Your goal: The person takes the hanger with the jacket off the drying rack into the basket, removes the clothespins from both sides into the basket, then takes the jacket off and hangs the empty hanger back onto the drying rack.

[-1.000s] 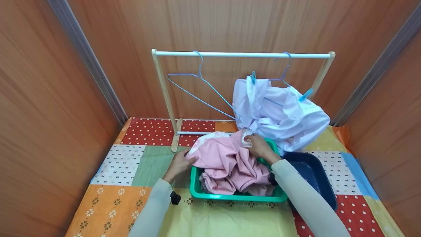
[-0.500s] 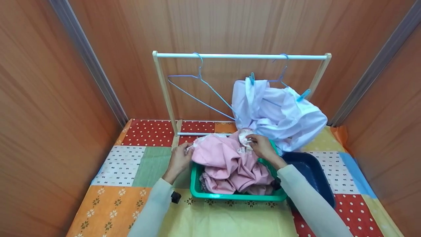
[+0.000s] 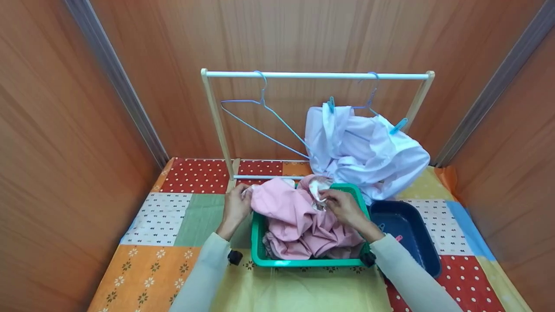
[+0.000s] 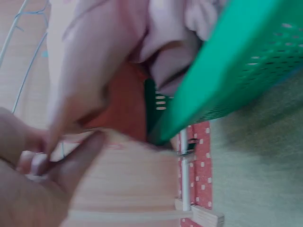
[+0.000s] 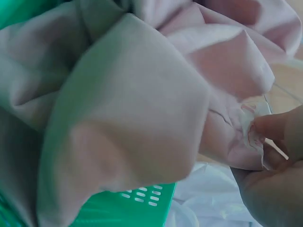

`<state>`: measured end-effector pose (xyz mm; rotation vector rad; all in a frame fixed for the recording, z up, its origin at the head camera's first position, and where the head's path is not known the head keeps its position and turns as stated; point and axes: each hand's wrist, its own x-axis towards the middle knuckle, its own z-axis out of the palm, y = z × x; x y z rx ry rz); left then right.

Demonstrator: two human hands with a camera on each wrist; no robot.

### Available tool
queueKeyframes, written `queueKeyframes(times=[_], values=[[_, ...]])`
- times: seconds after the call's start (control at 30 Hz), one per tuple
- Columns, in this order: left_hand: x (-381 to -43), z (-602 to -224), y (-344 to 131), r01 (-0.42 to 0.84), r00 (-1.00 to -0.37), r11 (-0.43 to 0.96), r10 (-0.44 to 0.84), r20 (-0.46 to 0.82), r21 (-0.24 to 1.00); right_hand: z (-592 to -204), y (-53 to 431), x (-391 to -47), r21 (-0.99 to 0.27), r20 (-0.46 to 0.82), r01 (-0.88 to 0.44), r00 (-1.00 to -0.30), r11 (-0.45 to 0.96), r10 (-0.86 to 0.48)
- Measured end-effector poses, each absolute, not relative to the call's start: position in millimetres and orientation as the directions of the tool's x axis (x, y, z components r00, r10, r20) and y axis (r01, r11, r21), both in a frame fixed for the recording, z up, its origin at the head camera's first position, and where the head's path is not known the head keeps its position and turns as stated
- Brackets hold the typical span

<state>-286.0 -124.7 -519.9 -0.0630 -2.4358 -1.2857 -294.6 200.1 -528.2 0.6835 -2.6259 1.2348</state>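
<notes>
A crumpled pink cloth garment (image 3: 282,203) with white patterned trim (image 3: 318,187) spills over the green basket (image 3: 303,262). My left hand (image 3: 236,210) pinches the garment's edge at the basket's back left corner; in the left wrist view, thumb and finger of the left hand (image 4: 52,179) meet on the fabric. On the other side my right hand (image 3: 347,208) pinches the white trim, and the right wrist view shows the trim (image 5: 252,125) between thumb and fingers. Between the hands the cloth sags in folds, its lower part lying in the basket.
Behind the basket stands a rack (image 3: 312,76). A bare hanger (image 3: 264,102) hangs at its left; at its right, a white garment (image 3: 368,151) is held by blue clothespins (image 3: 399,125). A dark blue tray (image 3: 416,234) with clothespins (image 3: 399,238) lies right of the basket.
My left hand has shifted a little left and up along the garment's edge. My right hand has come slightly lower, drawing the white trim down toward the basket.
</notes>
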Motion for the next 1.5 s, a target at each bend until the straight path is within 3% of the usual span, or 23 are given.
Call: queueKeyframes(times=[0.23,0.43,0.73,0.97,1.13,1.3,1.5], values=[[-285.4,-533.7,-121.6,0.158,-0.968,0.682,-0.036,0.248,0.714,-530.3,197.0,-288.4,-0.676,0.312,-0.485,-0.87,0.554,-0.381],[-287.8,-539.4,-120.0,0.118,-0.981,0.602,-0.053,0.187,0.79,-533.7,196.6,-289.2,-0.698,0.291,-0.465,-0.879,0.545,-0.377],[-298.8,-549.4,-115.6,-0.044,-0.99,0.509,-0.135,0.029,0.86,-535.0,196.9,-291.4,-0.695,0.279,-0.447,-0.889,0.563,-0.363],[-298.9,-543.5,-111.2,-0.011,-0.974,0.503,-0.201,0.105,0.864,-536.0,198.7,-291.4,-0.735,0.26,-0.401,-0.911,0.547,-0.32],[-300.4,-524.3,-109.4,0.023,-0.97,0.396,-0.212,0.115,0.918,-536.9,196.8,-290.6,-0.712,0.3,-0.407,-0.913,0.573,-0.276],[-301.7,-508.1,-107.8,0.03,-0.957,0.321,-0.264,0.12,0.947,-537.4,194.0,-287.8,-0.712,0.289,-0.431,-0.899,0.554,-0.328],[-300.9,-477.2,-96.9,0.185,-0.954,0.263,-0.185,0.238,0.947,-536.5,191.6,-287.3,-0.72,0.28,-0.412,-0.909,0.559,-0.309]])
